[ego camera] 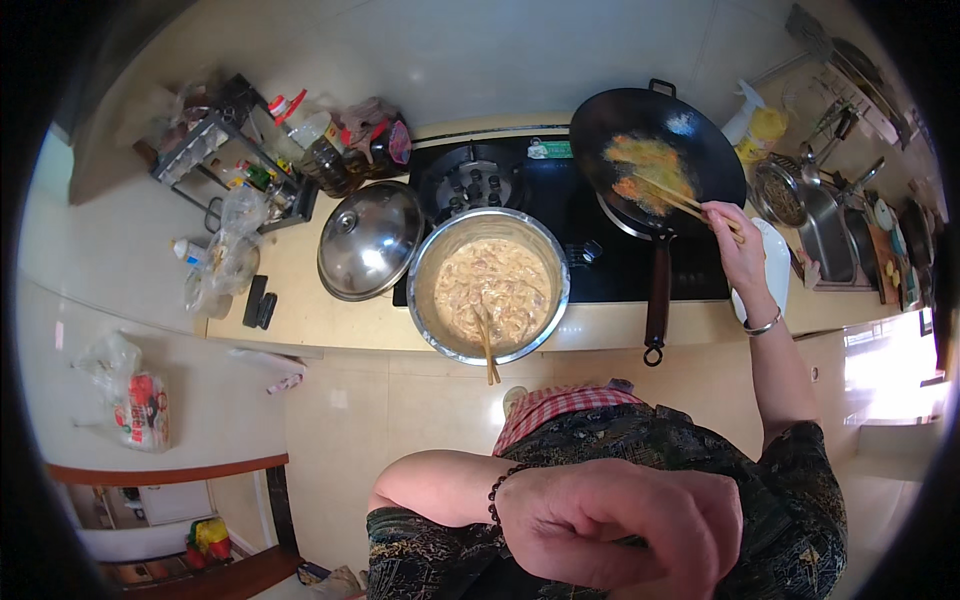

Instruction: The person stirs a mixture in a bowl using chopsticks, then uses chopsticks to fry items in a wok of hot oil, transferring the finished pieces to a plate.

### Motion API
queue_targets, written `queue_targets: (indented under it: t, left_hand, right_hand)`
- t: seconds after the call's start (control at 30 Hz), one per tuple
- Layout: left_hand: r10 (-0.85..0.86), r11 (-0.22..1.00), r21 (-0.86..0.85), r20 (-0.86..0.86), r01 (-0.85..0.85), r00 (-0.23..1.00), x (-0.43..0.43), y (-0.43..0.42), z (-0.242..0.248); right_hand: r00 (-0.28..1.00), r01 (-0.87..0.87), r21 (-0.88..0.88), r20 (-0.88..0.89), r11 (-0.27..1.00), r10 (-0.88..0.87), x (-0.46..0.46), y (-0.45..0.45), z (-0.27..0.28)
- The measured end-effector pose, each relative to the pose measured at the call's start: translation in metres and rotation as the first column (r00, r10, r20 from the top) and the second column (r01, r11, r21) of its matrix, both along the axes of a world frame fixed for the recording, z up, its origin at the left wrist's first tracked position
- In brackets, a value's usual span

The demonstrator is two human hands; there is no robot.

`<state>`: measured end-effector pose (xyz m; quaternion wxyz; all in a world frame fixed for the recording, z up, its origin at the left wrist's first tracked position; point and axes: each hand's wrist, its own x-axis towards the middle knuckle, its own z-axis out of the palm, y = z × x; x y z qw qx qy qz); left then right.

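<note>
My right hand (734, 235) grips a pair of wooden chopsticks (679, 198) over the black wok (585, 142). Their tips reach into frying food (649, 176), orange and yellow, bubbling in oil. The wok's dark wooden handle (658, 292) points toward me. Curled close below the camera is my left hand (622, 517), a beaded bracelet at its wrist; its fingertips are hidden, and I see nothing held in it. A steel bowl (559, 300) of pale, lumpy batter (491, 289) stands at the cooktop's front left. Another pair of chopsticks (489, 352) leans in the batter, over the near rim.
A domed metal lid (367, 244) lies left of the bowl, beside the gas burner (471, 187). Oil bottles (326, 161) and a spice rack (217, 157) stand behind it. Right of the wok are a white plate (776, 262), a strainer (780, 191) and the sink (825, 232).
</note>
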<state>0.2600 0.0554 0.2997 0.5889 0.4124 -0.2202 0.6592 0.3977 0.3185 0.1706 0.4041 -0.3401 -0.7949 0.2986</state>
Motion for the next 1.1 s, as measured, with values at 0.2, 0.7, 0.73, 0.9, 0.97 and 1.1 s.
queue_targets:
  t: [0.2, 0.7, 0.73, 0.9, 0.97, 1.1]
  left_hand:
    - [-0.202, 0.979, 0.042, 0.204, 0.198, 0.958, 0.022, 0.003, 0.008]
    - [0.083, 0.992, 0.11, -0.206, -0.061, 0.975, 0.012, 0.01, 0.007]
    - [0.054, 0.997, 0.064, -0.339, -0.035, 0.939, 0.005, 0.009, 0.008]
    - [0.148, 0.771, -0.181, -0.881, -0.61, 0.449, -0.057, -0.013, -0.011]
    - [0.373, 0.461, -0.219, -0.831, -0.86, 0.412, -0.076, -0.024, -0.052]
    - [0.641, -0.127, -0.428, -0.724, -0.895, 0.255, -0.148, -0.04, -0.135]
  right_hand:
    - [0.991, 0.059, -0.116, -0.113, 0.992, -0.072, 0.015, -0.003, -0.006]
    - [0.988, 0.106, -0.037, -0.104, 0.994, -0.11, -0.015, 0.053, -0.012]
    - [0.99, 0.126, 0.048, -0.073, 0.991, -0.122, -0.02, 0.063, -0.014]
    - [0.976, 0.175, 0.231, 0.084, 0.957, -0.199, -0.044, 0.103, -0.027]
    - [0.972, 0.187, 0.202, 0.106, 0.961, -0.211, -0.047, 0.112, -0.032]
    - [0.966, 0.186, 0.245, 0.134, 0.951, -0.223, -0.058, 0.122, -0.044]
